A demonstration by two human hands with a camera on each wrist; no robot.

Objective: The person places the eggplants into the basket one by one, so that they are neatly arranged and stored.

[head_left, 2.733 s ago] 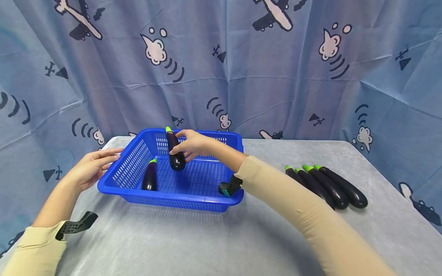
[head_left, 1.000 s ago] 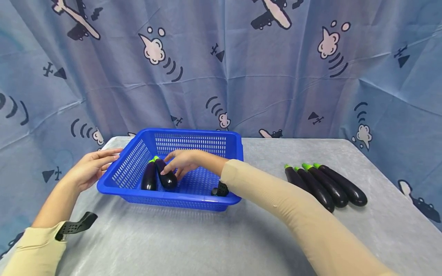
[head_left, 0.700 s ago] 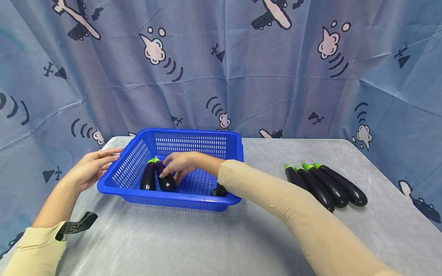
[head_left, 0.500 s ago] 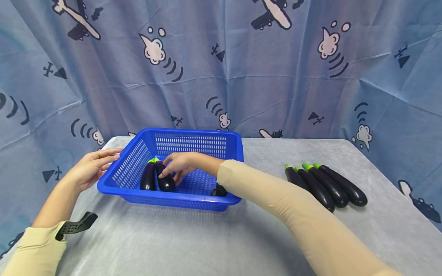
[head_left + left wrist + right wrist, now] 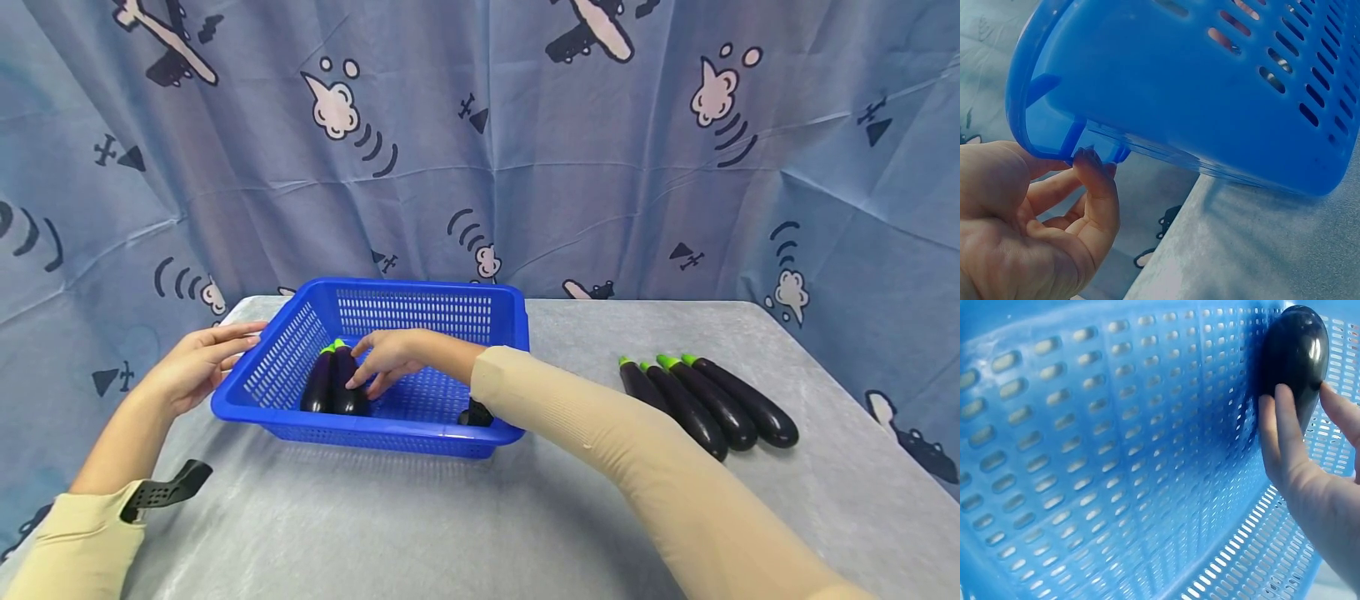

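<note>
Curtain (image 5: 480, 150): blue cloth printed with planes and clouds, hung behind everything at 12 o'clock.
Table (image 5: 465, 533): grey cover, bearing the basket and the loose eggplants.
Basket (image 5: 420, 437): blue slotted plastic, at 10 o'clock on the table.
Loose eggplants (image 5: 705, 404): four side by side at 3 o'clock, well apart from the basket, green stems pointing away.
Right hand (image 5: 390, 358): inside the basket, fingers straight and laid against the second eggplant (image 5: 347, 383), not wrapped round it.
Left hand (image 5: 198, 362): at 9 o'clock, fingers loose, fingertips (image 5: 1094, 165) touching under the basket's rim.
Eggplants in basket: the second lies touching the first eggplant (image 5: 318, 385), both at the basket's 9 o'clock side.
</note>
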